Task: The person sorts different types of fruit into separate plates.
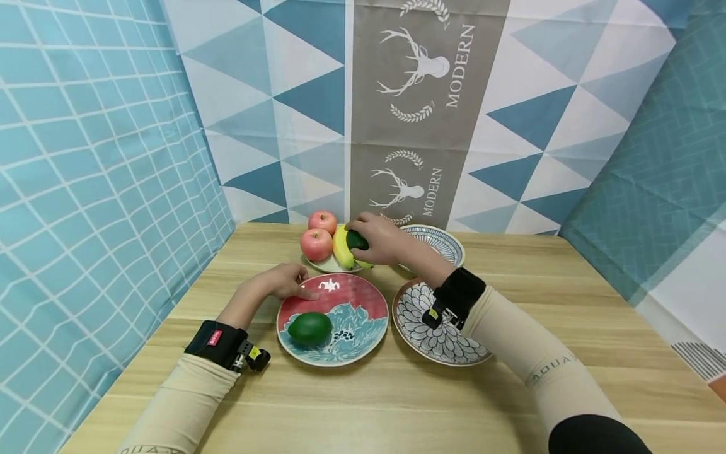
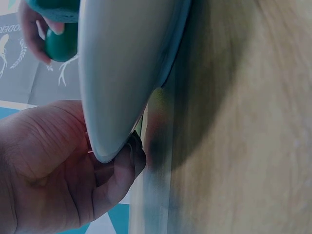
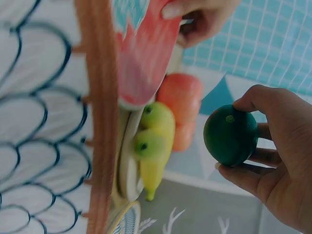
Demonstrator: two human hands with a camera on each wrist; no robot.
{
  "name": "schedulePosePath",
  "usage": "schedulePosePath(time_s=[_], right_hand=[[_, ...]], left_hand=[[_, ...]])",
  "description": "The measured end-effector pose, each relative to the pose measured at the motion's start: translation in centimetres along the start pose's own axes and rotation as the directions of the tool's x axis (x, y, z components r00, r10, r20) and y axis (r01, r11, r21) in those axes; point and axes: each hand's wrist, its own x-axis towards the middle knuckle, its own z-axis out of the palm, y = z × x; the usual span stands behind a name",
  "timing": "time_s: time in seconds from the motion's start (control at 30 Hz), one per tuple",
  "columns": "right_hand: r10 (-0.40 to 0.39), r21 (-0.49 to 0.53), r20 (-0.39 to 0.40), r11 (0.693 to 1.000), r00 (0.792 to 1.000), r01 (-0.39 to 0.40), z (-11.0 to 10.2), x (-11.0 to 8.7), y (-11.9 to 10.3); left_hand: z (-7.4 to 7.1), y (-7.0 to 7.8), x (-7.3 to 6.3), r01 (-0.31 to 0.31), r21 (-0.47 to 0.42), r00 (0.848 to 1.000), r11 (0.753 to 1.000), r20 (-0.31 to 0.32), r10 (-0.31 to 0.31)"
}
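Note:
My left hand [image 1: 283,282] pinches the far-left rim of a red and blue floral plate [image 1: 357,290]; in the left wrist view its fingers curl under the edge [image 2: 117,87]. A dark green oval fruit [image 1: 310,328] lies on that plate, toward the near left. My right hand [image 1: 381,238] holds a second dark green oval fruit [image 3: 230,136] between thumb and fingers, over the back plate's right side. Beside it, bananas [image 1: 342,248] and two red apples [image 1: 316,244] rest on a pale plate [image 1: 326,266], partly hidden by the hand.
A white plate with a dark petal pattern and brown rim [image 1: 416,315] sits under my right forearm. Behind it stands a blue-patterned dish [image 1: 450,244], partly covered by the arm. Patterned cloth [image 1: 306,113] hangs behind the wooden table [image 1: 317,410], with blue checked cloth [image 1: 102,157] on the left.

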Motion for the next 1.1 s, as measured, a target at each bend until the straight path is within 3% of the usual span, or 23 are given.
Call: schedulePosePath(time_s=[0.6,1.1], right_hand=[[-0.096,0.101,-0.083,0.989,0.992,0.105,-0.4,-3.6,-4.9],[-0.113,0.229,-0.069,0.965,0.991,0.126,0.3,-6.8,-6.5]], left_hand=[[-0.1,-0.1,0.1,0.0,-0.007,1.0,1.0,-0.001,0.0],[0.0,0.0,0.1,0.005,-0.007,1.0,1.0,0.007,-0.004]])
